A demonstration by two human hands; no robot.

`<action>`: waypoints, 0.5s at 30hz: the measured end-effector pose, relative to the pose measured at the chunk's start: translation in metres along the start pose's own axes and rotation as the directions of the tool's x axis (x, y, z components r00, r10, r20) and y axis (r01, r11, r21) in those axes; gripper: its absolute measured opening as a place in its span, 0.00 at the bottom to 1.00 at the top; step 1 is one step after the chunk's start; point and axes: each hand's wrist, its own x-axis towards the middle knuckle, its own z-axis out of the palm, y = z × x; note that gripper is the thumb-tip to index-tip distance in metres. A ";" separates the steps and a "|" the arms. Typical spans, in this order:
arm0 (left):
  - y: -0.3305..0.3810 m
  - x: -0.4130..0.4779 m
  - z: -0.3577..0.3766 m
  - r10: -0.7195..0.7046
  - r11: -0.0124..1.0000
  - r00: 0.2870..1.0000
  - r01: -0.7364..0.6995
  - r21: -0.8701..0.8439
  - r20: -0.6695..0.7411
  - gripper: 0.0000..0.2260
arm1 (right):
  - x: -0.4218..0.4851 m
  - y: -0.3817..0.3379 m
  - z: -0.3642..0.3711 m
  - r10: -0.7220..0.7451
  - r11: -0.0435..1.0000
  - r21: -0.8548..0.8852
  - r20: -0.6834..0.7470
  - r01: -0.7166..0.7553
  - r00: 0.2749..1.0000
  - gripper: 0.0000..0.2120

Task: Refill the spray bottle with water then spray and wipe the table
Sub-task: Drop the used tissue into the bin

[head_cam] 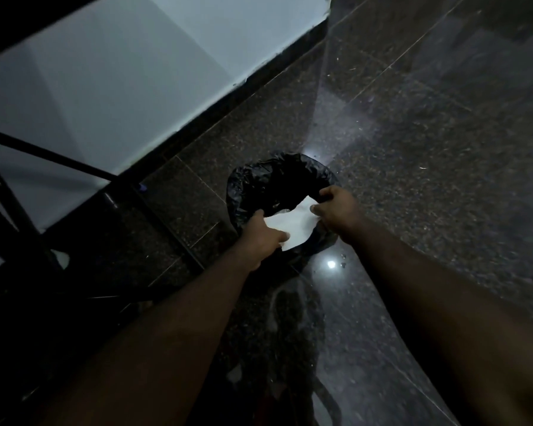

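Observation:
A white paper towel or cloth [293, 224] is stretched over the near rim of a bin lined with a black plastic bag [268, 179] on the dark floor. My left hand [263, 235] pinches the sheet's lower left edge. My right hand [336, 207] grips its upper right corner, right at the bag's rim. Both arms reach down from the bottom of the view. No spray bottle is in sight.
A polished dark granite floor [413, 186] reflects a bright light spot [330, 264] just below the bin. A white wall [120, 87] with a black skirting runs diagonally at upper left. Black metal frame bars [43, 155] stand at the left.

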 end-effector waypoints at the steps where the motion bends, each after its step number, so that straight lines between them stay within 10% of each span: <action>1: -0.002 0.002 0.001 0.005 1.000 1.000 -0.005 0.019 -0.003 0.43 | 0.000 0.001 0.001 0.011 1.000 0.005 -0.007 -0.011 1.000 0.26; 15: -0.016 -0.043 -0.036 0.160 0.841 0.981 -0.192 0.506 0.106 0.27 | -0.067 -0.006 0.019 -0.074 0.948 -0.305 0.080 0.095 0.994 0.19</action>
